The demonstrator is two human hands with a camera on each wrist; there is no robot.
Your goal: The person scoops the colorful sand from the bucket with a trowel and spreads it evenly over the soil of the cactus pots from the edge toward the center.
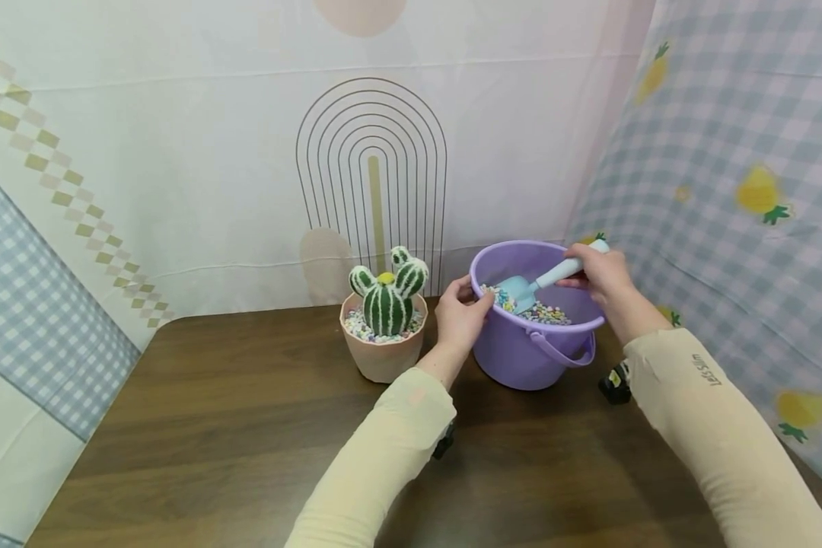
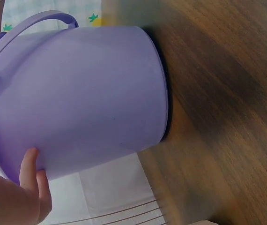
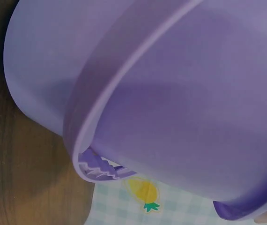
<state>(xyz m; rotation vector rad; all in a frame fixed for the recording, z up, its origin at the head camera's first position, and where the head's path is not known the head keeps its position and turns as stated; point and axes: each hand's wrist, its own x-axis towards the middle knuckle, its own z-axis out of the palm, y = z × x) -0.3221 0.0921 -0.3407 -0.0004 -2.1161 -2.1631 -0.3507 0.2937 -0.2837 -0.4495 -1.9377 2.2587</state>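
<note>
Over toward half past three, I can see a round purple plastic bucket (image 1: 514,361) standing upright, its strap-like purple handle (image 1: 563,358) hanging down at the rim's five o'clock. Inside lie small multicoloured pebbles (image 1: 548,313), below the rim. A light-blue scoop with a paler, whitish handle (image 1: 551,275) slants across, blade low at the bucket's nine o'clock, handle rising toward two o'clock, more pebbles at the blade.

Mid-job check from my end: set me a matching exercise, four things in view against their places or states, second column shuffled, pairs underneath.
1. Light-blue plastic scoop with pale handle
2. Round purple plastic bucket
3. Green-and-white ribbed cactus
4. Bare left hand

A. Set in the peach pot
B. Gripping the bucket's rim
C. Held by the right hand
D. Standing on the brown wooden table

Pairs: 1-C; 2-D; 3-A; 4-B
</note>
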